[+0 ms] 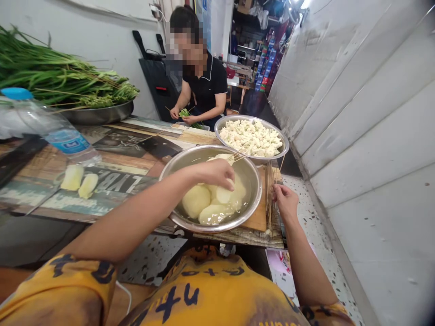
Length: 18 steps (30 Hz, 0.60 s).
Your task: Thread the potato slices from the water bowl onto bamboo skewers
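Note:
Over a steel bowl (169,170) of water, my left hand (217,173) is closed on a pale potato slice (223,194). Peeled potatoes (196,201) and more slices lie in the water below it. Behind that hand, thin bamboo sticks and skewered slices (224,157) rest towards the bowl's far rim. My right hand (286,199) is at the table's right edge, fingers pinched on what looks like a bamboo skewer. A bunch of bamboo skewers (269,197) lies just left of it, along a wooden board (255,221). The skewer's full length cannot be made out.
A second steel bowl (285,147) holds cauliflower pieces. At left stand a plastic bottle (70,140), a knife (44,200), two pale yellow pieces (79,181) and a pan (112,114) of skewered greens. Across the table a person (207,86) handles greens. A white wall rises right.

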Each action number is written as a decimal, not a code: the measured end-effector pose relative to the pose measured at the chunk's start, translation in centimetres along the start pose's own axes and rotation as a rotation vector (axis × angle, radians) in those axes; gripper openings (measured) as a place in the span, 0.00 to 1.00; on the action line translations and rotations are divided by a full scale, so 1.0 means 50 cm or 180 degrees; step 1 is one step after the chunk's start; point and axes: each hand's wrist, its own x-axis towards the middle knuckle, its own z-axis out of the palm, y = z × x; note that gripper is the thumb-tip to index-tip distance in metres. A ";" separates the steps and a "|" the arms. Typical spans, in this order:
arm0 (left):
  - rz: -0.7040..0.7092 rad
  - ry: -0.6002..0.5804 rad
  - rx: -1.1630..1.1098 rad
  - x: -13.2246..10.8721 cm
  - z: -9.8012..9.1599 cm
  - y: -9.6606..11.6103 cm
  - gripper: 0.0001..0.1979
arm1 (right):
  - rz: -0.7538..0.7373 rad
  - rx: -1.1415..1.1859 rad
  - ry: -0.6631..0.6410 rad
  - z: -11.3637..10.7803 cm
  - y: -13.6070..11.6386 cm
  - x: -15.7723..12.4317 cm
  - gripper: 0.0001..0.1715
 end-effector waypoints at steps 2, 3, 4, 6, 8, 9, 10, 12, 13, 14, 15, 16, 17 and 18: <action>-0.0085 0.0178 -0.0446 -0.005 -0.005 0.006 0.11 | -0.0021 0.0139 -0.0019 0.000 0.001 0.000 0.18; -0.0110 0.0254 -0.0705 -0.008 -0.005 0.009 0.12 | -0.0024 0.0199 -0.0013 0.002 0.003 0.003 0.18; -0.0121 0.0320 -0.0949 -0.009 -0.005 0.012 0.12 | -0.0024 0.0253 0.0005 0.004 0.005 0.007 0.18; -0.0131 0.0398 -0.1312 -0.011 -0.001 0.017 0.13 | -0.0028 0.0335 0.0066 0.010 0.012 0.019 0.19; -0.0172 0.0413 -0.1579 -0.011 0.005 0.021 0.13 | -0.0056 0.0379 0.0124 0.015 0.016 0.036 0.20; -0.0201 0.0412 -0.1725 -0.012 0.007 0.024 0.12 | -0.0083 0.0386 0.0139 0.016 0.016 0.043 0.21; -0.0226 0.0418 -0.1879 -0.012 0.009 0.026 0.12 | -0.0117 0.0381 0.0132 0.016 0.014 0.049 0.21; -0.0246 0.0461 -0.2141 -0.013 0.011 0.031 0.12 | -0.0205 0.0341 0.0050 0.013 0.004 0.052 0.21; -0.0250 0.0492 -0.2222 -0.014 0.011 0.033 0.12 | -0.0259 0.0305 -0.0022 0.010 -0.004 0.049 0.21; -0.0258 0.0512 -0.2268 -0.015 0.011 0.035 0.11 | -0.0322 0.0258 -0.0096 0.005 -0.013 0.042 0.20; -0.0269 0.0524 -0.2297 -0.016 0.011 0.037 0.11 | -0.0392 0.0205 -0.0158 0.001 -0.022 0.032 0.19; -0.0277 0.0525 -0.2319 -0.016 0.011 0.039 0.11 | -0.0472 0.0145 -0.0204 -0.004 -0.032 0.021 0.18; -0.0278 0.0521 -0.2340 -0.017 0.011 0.040 0.11 | -0.0559 0.0084 -0.0216 -0.009 -0.041 0.008 0.18; -0.0274 0.0531 -0.2352 -0.017 0.011 0.040 0.11 | -0.0646 0.0028 -0.0217 -0.014 -0.049 -0.004 0.17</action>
